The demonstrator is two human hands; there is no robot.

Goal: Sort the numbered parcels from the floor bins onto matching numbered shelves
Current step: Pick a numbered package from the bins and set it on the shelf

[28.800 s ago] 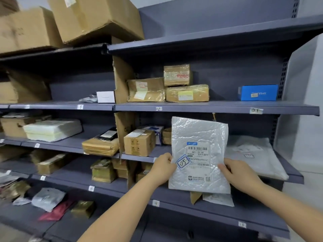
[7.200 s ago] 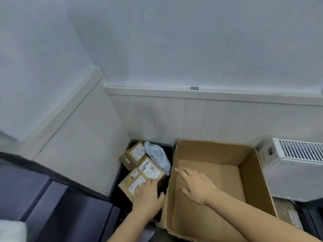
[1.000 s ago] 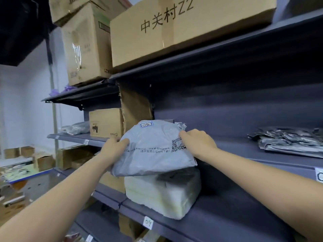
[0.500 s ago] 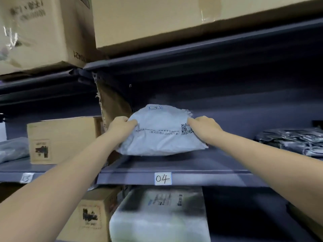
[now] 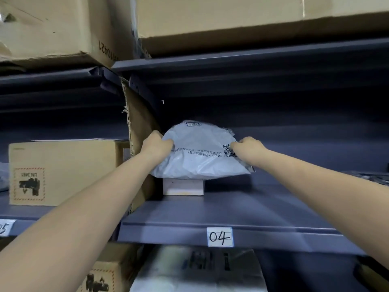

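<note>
A grey plastic mailer parcel point(image 5: 200, 152) with a "04" tag on its top lies deep on the dark shelf point(image 5: 231, 209) whose front edge carries a white "04" label point(image 5: 220, 237). The parcel rests on top of a small pale box point(image 5: 183, 187). My left hand point(image 5: 155, 144) grips the parcel's left edge. My right hand point(image 5: 246, 147) grips its right edge beside the printed QR code. Both arms reach forward over the shelf.
A torn cardboard divider point(image 5: 140, 131) stands just left of the parcel. A brown box point(image 5: 63, 171) sits on the neighbouring shelf to the left. Large cartons point(image 5: 231, 15) load the shelf above. A white parcel point(image 5: 197, 270) lies on the shelf below.
The parcel has gone further back onto the 04 shelf and now sits on a small pale box. Both hands still hold its edges. My view has come closer.
</note>
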